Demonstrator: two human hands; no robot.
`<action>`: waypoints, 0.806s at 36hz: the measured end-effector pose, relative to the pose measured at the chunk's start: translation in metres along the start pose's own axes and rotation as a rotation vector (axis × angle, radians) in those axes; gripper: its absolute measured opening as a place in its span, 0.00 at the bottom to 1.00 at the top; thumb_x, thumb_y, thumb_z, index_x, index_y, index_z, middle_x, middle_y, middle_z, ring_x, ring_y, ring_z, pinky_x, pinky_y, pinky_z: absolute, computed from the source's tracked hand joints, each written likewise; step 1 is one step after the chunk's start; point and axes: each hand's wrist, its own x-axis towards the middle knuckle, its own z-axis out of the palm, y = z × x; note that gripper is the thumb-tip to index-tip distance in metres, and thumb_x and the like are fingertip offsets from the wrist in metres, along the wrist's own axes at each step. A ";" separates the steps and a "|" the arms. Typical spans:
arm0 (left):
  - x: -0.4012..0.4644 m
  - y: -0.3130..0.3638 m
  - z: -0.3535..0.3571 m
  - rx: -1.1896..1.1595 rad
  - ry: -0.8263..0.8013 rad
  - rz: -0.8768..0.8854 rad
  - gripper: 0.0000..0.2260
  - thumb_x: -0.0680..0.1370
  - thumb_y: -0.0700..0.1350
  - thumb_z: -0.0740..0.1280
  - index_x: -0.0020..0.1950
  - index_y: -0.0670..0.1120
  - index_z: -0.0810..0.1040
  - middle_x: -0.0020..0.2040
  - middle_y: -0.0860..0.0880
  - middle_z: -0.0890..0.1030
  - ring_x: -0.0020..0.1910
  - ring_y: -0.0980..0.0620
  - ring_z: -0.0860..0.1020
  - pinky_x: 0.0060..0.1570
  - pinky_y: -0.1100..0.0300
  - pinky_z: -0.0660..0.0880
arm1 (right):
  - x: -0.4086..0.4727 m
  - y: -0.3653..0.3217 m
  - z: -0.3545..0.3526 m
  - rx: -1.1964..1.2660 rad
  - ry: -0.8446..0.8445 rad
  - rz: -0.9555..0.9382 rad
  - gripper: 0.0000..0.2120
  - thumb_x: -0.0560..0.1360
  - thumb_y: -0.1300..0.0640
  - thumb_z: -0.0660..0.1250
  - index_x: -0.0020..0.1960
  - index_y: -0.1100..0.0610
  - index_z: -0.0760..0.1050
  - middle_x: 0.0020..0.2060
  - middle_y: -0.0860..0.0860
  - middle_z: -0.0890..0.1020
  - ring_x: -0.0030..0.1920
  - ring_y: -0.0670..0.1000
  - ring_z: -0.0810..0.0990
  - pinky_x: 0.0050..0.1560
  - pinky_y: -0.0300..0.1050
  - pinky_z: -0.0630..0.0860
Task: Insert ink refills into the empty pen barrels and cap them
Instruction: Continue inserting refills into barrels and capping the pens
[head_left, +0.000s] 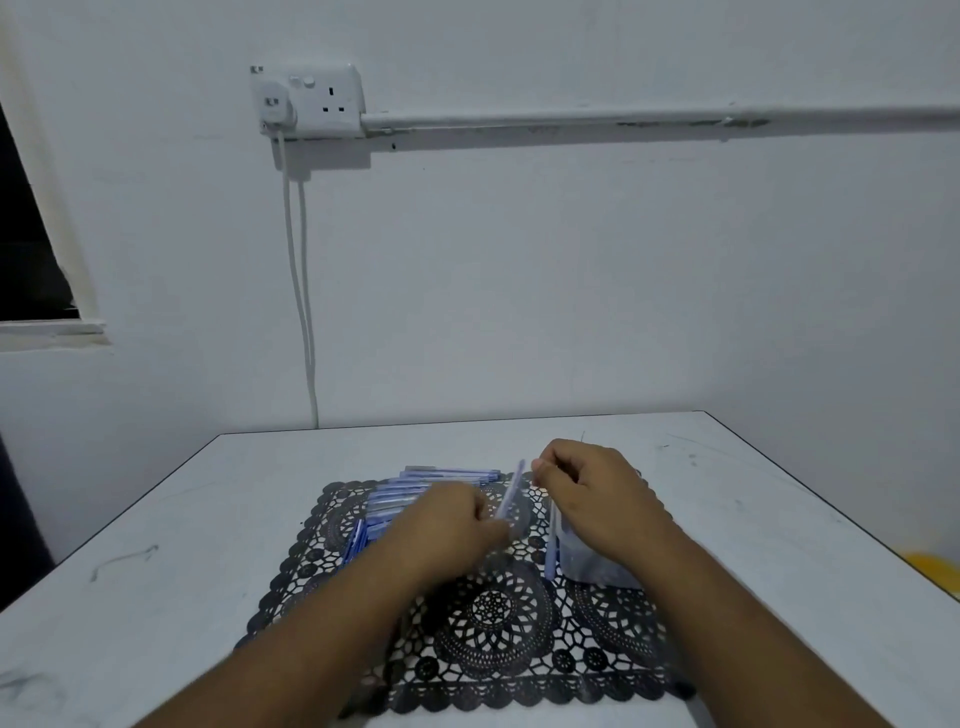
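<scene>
- The left hand (457, 525) grips a pen barrel (510, 491), tilted upright above the black lace mat (493, 623) on the desk (156, 519).
- The right hand (587, 493) is curled just beside the barrel's top; whether it pinches a refill is unclear.
- A row of pens (415, 491) lies on the mat's far-left part; how many are finished is unclear.
- This barrel looks uncapped, so capping remains.

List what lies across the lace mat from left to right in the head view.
Row of pens → left hand → pen barrel held upright → right hand → pale container under the right wrist.
</scene>
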 end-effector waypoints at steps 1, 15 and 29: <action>-0.005 -0.006 -0.010 -0.033 0.005 0.040 0.13 0.79 0.52 0.69 0.37 0.49 0.74 0.34 0.52 0.76 0.31 0.55 0.71 0.34 0.58 0.67 | -0.001 -0.001 0.000 0.027 0.010 0.005 0.13 0.83 0.47 0.64 0.42 0.49 0.78 0.31 0.49 0.78 0.27 0.44 0.70 0.35 0.44 0.70; -0.053 -0.086 -0.057 -0.293 0.139 0.293 0.10 0.76 0.43 0.77 0.39 0.50 0.78 0.37 0.50 0.83 0.34 0.57 0.78 0.35 0.61 0.74 | -0.010 -0.027 0.024 0.358 -0.098 0.238 0.09 0.85 0.52 0.62 0.51 0.55 0.78 0.33 0.53 0.85 0.24 0.49 0.72 0.22 0.39 0.66; -0.059 -0.070 -0.042 -0.279 0.469 0.417 0.04 0.82 0.46 0.69 0.53 0.52 0.84 0.47 0.58 0.83 0.49 0.56 0.81 0.43 0.72 0.73 | -0.016 -0.038 0.023 0.206 -0.224 0.115 0.32 0.84 0.35 0.51 0.30 0.53 0.71 0.22 0.47 0.72 0.25 0.50 0.70 0.35 0.45 0.69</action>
